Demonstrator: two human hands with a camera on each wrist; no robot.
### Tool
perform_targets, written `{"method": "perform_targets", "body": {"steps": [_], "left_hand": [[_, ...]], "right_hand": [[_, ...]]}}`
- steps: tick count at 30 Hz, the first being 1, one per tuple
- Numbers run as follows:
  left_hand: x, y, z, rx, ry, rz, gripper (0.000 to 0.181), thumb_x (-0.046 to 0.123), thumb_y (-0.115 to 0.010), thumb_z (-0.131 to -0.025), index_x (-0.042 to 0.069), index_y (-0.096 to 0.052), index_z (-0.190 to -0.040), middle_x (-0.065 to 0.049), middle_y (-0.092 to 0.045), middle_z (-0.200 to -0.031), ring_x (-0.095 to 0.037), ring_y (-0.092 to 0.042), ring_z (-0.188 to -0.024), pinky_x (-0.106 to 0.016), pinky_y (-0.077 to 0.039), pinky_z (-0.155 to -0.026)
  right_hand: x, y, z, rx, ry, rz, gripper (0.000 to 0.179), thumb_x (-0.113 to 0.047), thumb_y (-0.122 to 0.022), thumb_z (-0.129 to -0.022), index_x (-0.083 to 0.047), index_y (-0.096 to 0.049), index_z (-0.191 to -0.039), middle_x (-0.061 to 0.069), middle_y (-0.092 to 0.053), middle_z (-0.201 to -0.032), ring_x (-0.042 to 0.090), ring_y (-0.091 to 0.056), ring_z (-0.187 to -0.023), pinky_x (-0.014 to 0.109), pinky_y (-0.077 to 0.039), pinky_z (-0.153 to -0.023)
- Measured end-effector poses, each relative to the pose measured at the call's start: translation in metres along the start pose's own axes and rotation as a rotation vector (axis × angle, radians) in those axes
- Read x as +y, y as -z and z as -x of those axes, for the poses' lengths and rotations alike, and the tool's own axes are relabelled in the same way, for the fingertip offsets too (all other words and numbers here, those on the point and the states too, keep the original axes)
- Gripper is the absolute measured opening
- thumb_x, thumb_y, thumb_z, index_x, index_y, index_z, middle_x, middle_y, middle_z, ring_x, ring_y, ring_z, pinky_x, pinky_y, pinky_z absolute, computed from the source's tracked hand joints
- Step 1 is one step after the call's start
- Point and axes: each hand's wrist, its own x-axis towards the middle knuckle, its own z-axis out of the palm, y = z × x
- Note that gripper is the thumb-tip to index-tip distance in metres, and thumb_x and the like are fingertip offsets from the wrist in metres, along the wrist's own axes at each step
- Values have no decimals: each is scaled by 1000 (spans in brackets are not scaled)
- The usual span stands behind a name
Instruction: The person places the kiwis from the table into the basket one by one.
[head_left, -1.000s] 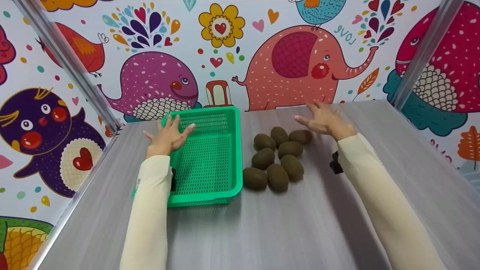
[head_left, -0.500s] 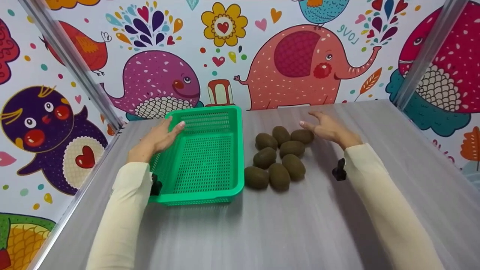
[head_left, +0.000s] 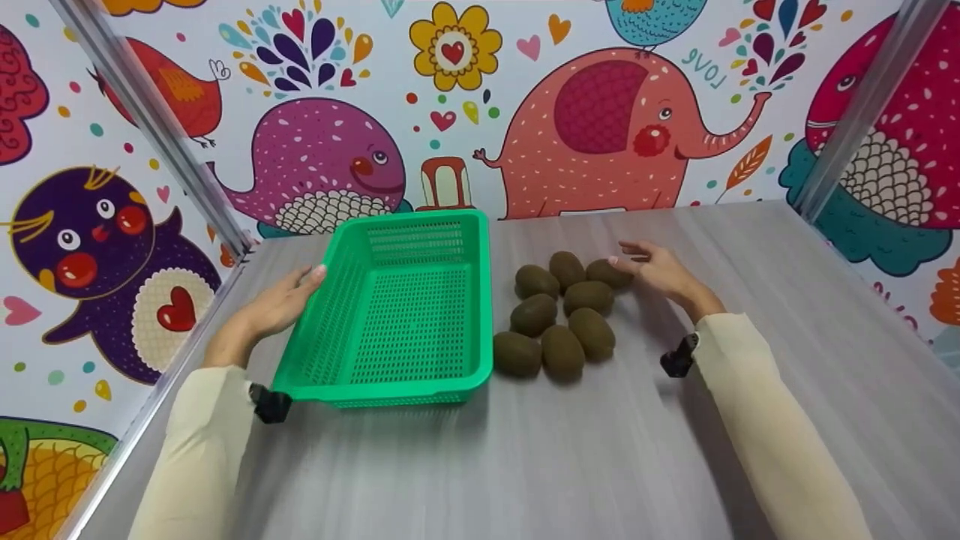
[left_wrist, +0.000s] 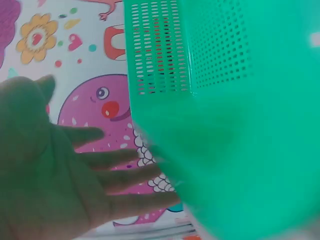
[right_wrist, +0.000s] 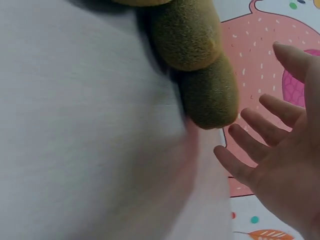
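Note:
A green perforated plastic basket stands on the grey table with nothing in it. Along its left wall is my left hand, its fingers extended; the left wrist view shows those straight fingers beside the basket's side. Several brown kiwis lie clustered just right of the basket. At the cluster's far right end, my right hand is held with relaxed fingers close to the outermost kiwi. In the right wrist view the open palm faces that kiwi, and nothing is held.
The grey table reaches back to a wall printed with cartoon animals. Metal posts rise at both rear corners. A small black wrist camera sits at the left sleeve, near the basket's front corner.
My left hand has moved from above the basket, out over its left rim and down to its outer side. My right hand has come lower and nearer the end kiwi, its fingers less spread.

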Motion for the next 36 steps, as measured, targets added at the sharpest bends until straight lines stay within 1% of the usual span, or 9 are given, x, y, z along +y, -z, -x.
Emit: {"method": "perform_targets", "body": {"steps": [3,6,9,12,19,22,26,32,36], "left_hand": [[-13,-3,10,-38,23,90,81,53,-18,-107,-9,-3,-156,-40,-9,-159,-62,-19,-143,-72,-37,-107],[-22,-7,18,-50,55,180,79,51,-24,-107,-8,-6,-157,-40,-20,-156,-59,-34,-139,-64,-50,-100],[-30,-10,25,-26,71,235,77,49,-30,-108,-8,-13,-156,-37,-35,-150,-50,-52,-129,-49,-59,-93],[-36,-13,29,12,80,270,76,49,-34,-107,-8,-20,-155,-33,-44,-144,-36,-63,-118,-38,-62,-87],[-53,-21,38,81,71,372,68,45,-42,-106,-4,-33,-153,-25,-56,-138,-15,-67,-104,-29,-60,-83],[-59,-24,39,92,60,466,66,43,-48,-105,-1,-35,-153,-9,-66,-124,-9,-68,-97,-27,-61,-80],[-66,-27,41,81,37,586,67,37,-53,-103,-1,-32,-154,9,-69,-107,-6,-71,-92,-28,-62,-79],[-74,-35,47,67,28,696,66,28,-56,-103,2,-28,-156,12,-69,-102,-7,-71,-90,-29,-62,-78],[-76,-41,51,52,-6,741,64,24,-54,-103,3,-25,-157,10,-70,-104,-7,-72,-91,-30,-62,-76]], "right_hand": [[7,-2,-1,-8,-19,-34,83,-52,-60,-96,-8,-26,-158,18,-29,-163,40,-26,-151,61,-21,-123],[12,-3,-2,-5,-40,-74,83,-50,-60,-96,-9,-25,-159,18,-28,-164,39,-23,-152,60,-18,-124],[15,-4,-3,-2,-53,-125,81,-46,-61,-97,-10,-23,-159,17,-26,-165,38,-25,-152,57,-21,-125],[15,-4,-3,-8,-59,-171,79,-40,-62,-98,-10,-22,-160,16,-25,-165,37,-28,-151,54,-25,-124],[4,-5,5,-44,-61,-214,75,-26,-60,-100,-6,-20,-160,20,-22,-165,40,-27,-151,56,-26,-124],[6,-7,4,-48,-45,-249,74,-23,-60,-99,-5,-21,-159,21,-23,-165,39,-29,-149,54,-27,-123],[20,-9,-4,-54,-34,-279,76,-26,-62,-98,-8,-21,-160,19,-24,-165,37,-31,-148,52,-28,-123],[28,-8,-7,-71,-48,-276,81,-32,-64,-96,-12,-20,-160,17,-23,-165,35,-32,-147,52,-27,-124],[29,-7,-6,-68,-52,-258,82,-33,-65,-95,-13,-20,-161,16,-23,-165,35,-32,-147,52,-27,-124]]}}
